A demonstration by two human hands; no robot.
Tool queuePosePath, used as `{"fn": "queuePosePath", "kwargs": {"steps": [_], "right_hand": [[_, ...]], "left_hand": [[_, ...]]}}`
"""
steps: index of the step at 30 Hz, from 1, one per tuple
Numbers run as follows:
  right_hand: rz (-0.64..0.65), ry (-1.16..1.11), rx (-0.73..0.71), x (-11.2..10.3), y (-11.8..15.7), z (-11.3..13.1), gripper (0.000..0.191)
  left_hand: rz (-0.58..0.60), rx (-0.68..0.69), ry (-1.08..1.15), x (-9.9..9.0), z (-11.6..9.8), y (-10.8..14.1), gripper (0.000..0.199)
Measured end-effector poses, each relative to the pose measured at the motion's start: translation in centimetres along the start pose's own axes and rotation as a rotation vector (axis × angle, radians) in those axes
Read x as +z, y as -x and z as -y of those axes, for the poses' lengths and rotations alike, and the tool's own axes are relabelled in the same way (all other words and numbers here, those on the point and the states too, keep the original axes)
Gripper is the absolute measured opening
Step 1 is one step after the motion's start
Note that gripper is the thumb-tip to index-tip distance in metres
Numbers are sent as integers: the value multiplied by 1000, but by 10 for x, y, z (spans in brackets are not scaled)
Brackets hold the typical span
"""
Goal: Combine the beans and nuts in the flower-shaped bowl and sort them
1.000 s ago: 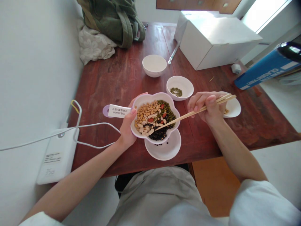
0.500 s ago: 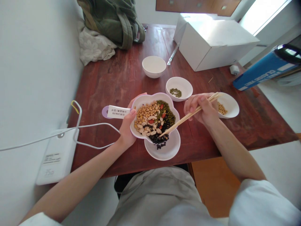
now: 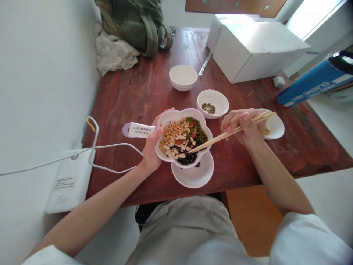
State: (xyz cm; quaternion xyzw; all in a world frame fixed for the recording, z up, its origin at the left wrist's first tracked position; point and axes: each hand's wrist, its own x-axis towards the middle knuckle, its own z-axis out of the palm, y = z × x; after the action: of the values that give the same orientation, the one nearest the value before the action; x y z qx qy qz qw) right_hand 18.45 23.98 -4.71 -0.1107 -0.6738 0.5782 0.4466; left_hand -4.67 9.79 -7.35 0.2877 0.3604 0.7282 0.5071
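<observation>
A: Where do things stand with the sorting?

B: Early, I'd judge. The flower-shaped bowl [image 3: 184, 138] is full of mixed beans, with soybeans, mung beans, black beans, pale kernels and a few red ones lying roughly in patches. The left hand [image 3: 151, 147] has its grip closed on the rim beside the labelled handle [image 3: 138, 130], tipping the bowl over a white dish [image 3: 193, 176] on the bench [image 3: 132, 99].

A: And the right?

B: The right hand [image 3: 244, 127] pinches a pair of wooden chopsticks [image 3: 231, 131], tips down among the black beans at the bowl's near edge. Whether a bean sits between the tips I cannot tell (too small at this angle).

A: What has gone into the small bowls?

B: Little. The dish below holds a bean or two, black ones. The white bowl with mung beans [image 3: 212, 103] has a small clump at the bottom. The one behind the right hand [image 3: 275, 127] shows a few soybeans, mostly hidden. The far white bowl [image 3: 183, 77] looks empty.

A: So most is left.

B: Nearly all of it, judging by the heap.
</observation>
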Motion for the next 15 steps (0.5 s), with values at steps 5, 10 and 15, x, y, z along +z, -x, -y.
{"fn": "queuePosePath", "kwargs": {"steps": [5,10,15], "right_hand": [[18,-53,49,1,-2,-3,47],[-19,-117,79,7,-4,-10,51],[-61,-88,81,7,-4,-11,51]], "left_hand": [[-1,32,-11,0,1,0,55],[3,13,-8,0,1,-1,58],[-9,15,-26,0,0,-2,55]]}}
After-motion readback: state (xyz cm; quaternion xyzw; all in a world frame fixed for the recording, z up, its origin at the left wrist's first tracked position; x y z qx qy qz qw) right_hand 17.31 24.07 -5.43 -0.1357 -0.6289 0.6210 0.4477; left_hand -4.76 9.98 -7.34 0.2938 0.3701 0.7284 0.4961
